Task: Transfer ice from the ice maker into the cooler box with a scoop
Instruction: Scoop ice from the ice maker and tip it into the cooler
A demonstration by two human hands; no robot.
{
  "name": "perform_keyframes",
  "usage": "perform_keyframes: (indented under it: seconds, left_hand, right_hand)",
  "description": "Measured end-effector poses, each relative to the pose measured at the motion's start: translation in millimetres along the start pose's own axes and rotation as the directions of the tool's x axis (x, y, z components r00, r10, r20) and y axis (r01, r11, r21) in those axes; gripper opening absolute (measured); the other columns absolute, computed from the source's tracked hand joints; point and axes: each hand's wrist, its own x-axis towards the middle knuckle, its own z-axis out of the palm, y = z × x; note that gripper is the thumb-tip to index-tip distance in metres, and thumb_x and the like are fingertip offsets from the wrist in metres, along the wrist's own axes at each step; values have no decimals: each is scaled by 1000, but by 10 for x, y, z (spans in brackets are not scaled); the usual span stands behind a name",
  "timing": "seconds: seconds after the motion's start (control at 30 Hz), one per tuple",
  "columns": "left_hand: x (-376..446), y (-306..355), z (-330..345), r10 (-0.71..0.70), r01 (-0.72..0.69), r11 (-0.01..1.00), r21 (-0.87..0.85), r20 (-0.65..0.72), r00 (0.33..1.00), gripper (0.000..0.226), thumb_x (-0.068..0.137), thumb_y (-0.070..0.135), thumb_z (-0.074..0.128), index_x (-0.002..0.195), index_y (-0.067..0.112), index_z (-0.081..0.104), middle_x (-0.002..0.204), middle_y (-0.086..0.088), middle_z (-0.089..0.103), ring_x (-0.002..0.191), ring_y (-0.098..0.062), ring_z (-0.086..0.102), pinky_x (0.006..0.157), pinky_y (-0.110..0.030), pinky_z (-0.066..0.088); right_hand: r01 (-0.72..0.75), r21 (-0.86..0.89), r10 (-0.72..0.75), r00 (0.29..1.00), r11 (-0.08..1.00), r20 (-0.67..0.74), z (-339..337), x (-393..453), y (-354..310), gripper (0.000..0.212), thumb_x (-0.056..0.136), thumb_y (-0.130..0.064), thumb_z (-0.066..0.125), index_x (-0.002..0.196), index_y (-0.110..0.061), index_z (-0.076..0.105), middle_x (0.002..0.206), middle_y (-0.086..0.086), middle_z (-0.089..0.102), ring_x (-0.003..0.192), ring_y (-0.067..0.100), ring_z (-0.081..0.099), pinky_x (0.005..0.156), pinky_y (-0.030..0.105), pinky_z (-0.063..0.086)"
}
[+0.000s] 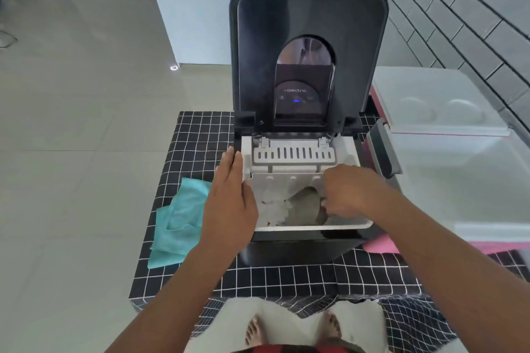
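A black ice maker [301,246] stands on a checked cloth with its lid [308,23] raised upright. Its white inner basket [315,227] holds clumps of ice [272,206] on the left side. My left hand [232,198] rests flat with straight fingers on the machine's left top edge. My right hand [348,190] reaches down into the basket, fingers curled round a translucent grey scoop [305,206] that lies among the ice. To the right sits the cooler box [464,180], white with a pink body and its white lid [436,100] up.
A teal cloth [177,221] lies on the black-and-white checked tablecloth [286,281] left of the machine. A grey handle [384,149] of the cooler stands between machine and cooler. A tiled wall runs along the right; white cabinets stand behind. My bare feet show below.
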Motion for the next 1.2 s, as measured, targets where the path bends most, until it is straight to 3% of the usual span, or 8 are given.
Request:
perform_keyframes:
  seconds: [0.1,0.17,0.23,0.37,0.47,0.63,0.83,1.2]
  left_hand:
    - [-13,-15,7,3,-3,1000,9,-4,1000,54,100,21,38,152,18,26,161,12,13,146,-4,15,111,-15,18]
    - [-13,-15,7,-1,1,1000,7,-5,1000,54,100,22,37,153,19,25,161,14,12,145,0,13,109,-10,14]
    - [-14,-11,-1,-3,3,1000,3,-6,1000,54,100,22,37,153,20,25,161,15,12,145,1,12,110,-11,14]
    - [-23,19,-17,0,0,1000,14,4,1000,54,101,21,37,153,19,24,161,13,11,146,-2,13,110,-11,14]
    - [-15,5,-9,-6,6,1000,22,-5,1000,54,101,22,37,153,19,23,161,13,12,146,-1,13,110,-12,14]
    - [-11,-10,11,-1,2,999,43,-20,1000,54,100,24,36,153,20,24,161,15,12,141,6,12,101,1,7]
    - [-14,-23,23,4,-3,1000,24,-24,1000,54,100,23,37,152,19,26,161,14,14,145,-3,19,108,-17,22]
    - [-10,-23,43,-7,7,1000,16,-36,999,52,100,22,38,151,20,28,160,13,16,145,-5,20,108,-15,19]
  right_hand:
    - [38,45,-39,999,998,35,34,52,-42,19,81,-28,59,95,-16,61,70,-4,46,66,16,51,55,28,38]
    - [65,99,-73,994,993,79,44,72,-77,9,84,-24,57,80,-16,60,68,-4,49,65,15,51,58,27,40]
    - [78,134,-95,988,988,126,42,67,-107,23,87,-23,59,66,-21,49,67,-4,51,65,13,51,57,26,39]
    - [65,2,-65,991,998,115,-68,4,-9,15,82,-30,61,84,-16,61,76,-2,57,68,15,56,58,28,45]
    - [57,-94,-42,986,994,159,-199,-48,54,27,81,-35,63,65,-21,46,68,-6,52,58,10,50,48,25,37]
    - [74,36,-82,939,997,335,-210,77,-28,23,89,-23,59,70,-11,59,60,-2,58,51,12,53,46,23,39]
    - [74,150,-120,938,986,326,-78,192,-12,32,87,-20,57,57,-10,58,53,1,58,48,18,51,53,26,44]
    - [62,241,-153,912,969,380,-69,228,62,33,87,-24,58,58,-10,60,47,-3,55,42,13,47,47,21,39]
